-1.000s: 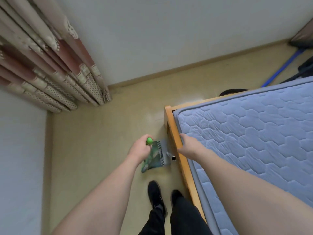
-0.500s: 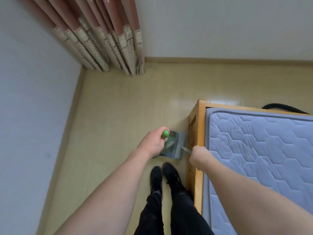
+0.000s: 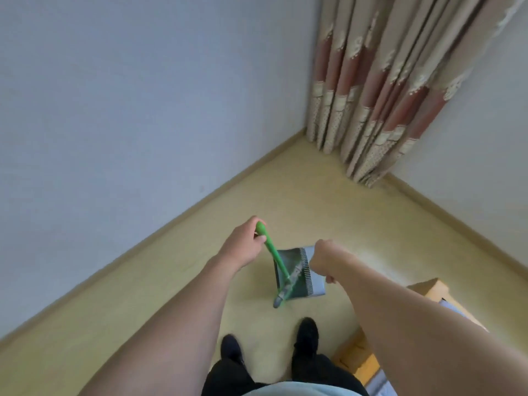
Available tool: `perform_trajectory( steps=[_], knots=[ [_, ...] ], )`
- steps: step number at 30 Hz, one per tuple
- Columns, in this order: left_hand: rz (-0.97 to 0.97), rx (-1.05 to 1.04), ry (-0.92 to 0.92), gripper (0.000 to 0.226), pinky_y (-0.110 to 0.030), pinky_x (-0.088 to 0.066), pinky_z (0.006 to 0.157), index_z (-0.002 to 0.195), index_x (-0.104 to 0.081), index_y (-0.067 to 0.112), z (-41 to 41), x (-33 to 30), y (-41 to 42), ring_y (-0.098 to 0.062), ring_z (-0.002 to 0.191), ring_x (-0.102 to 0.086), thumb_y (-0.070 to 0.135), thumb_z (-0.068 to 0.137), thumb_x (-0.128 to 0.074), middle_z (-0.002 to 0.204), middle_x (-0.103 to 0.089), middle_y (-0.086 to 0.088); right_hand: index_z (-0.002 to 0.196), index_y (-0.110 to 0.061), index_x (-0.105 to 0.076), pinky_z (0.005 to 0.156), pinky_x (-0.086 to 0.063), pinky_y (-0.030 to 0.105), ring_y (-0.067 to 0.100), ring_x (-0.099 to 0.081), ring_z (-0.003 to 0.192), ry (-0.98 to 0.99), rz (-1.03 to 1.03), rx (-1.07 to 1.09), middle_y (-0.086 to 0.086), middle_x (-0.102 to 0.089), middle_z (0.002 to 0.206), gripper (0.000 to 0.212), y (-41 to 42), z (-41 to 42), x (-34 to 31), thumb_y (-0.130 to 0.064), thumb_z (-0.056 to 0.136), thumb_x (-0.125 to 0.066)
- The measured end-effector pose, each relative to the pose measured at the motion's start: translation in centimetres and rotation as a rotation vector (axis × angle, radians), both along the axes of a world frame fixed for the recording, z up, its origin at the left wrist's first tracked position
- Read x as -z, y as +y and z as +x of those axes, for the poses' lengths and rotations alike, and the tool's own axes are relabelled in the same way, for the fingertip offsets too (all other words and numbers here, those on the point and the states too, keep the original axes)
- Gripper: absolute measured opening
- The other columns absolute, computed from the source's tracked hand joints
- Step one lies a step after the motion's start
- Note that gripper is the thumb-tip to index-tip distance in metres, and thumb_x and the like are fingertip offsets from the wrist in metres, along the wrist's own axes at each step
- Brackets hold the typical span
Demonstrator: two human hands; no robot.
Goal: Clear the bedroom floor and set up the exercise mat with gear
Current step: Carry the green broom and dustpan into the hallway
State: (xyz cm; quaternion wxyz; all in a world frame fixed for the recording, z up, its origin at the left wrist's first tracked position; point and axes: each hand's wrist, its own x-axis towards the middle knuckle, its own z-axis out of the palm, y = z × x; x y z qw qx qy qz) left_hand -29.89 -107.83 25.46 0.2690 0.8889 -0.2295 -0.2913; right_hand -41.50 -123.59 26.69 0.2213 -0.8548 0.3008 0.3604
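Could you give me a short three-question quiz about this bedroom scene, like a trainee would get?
1. True or false: the left hand grips the green broom handle.
2. What is the right hand holding over? A) a pillow B) the grey dustpan C) a bucket
3. Fill in: the curtain hangs in the room's ____, where two walls meet above the yellow floor.

Key: 1 true; 2 B, though the handle it grips is hidden by the hand; 3 corner.
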Motion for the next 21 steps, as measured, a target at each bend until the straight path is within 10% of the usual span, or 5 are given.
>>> perform_trajectory(
  steps=[11, 21],
  knots=[
    [-0.153, -0.659, 0.001, 0.008, -0.025, -0.039, 0.055, 0.102, -0.056, 0.018, 2.5, -0.6, 36.2, -0.013, 0.067, -0.054, 0.013, 0.096, -0.052, 0.088, -0.060, 0.001, 0.066, -0.006, -0.045, 0.041, -0.044, 0.023, 0.017, -0.056, 0.043, -0.088, -0.041, -0.567, 0.009, -0.054, 0.059, 0.023, 31.1, 14.0, -2.2, -0.004, 0.088, -0.044],
    [-0.190, -1.090, -0.139, 0.008, -0.026, -0.042, 0.066, 0.093, -0.050, 0.017, 0.5, -3.6, 65.7, -0.018, 0.073, -0.054, 0.012, 0.095, -0.055, 0.093, -0.061, -0.006, 0.087, -0.006, -0.062, 0.059, -0.052, 0.029, 0.027, -0.065, 0.072, -0.294, 0.034, -1.039, 0.011, -0.065, 0.081, 0.017, 62.7, 22.5, -3.1, 0.002, 0.077, -0.051]
  ],
)
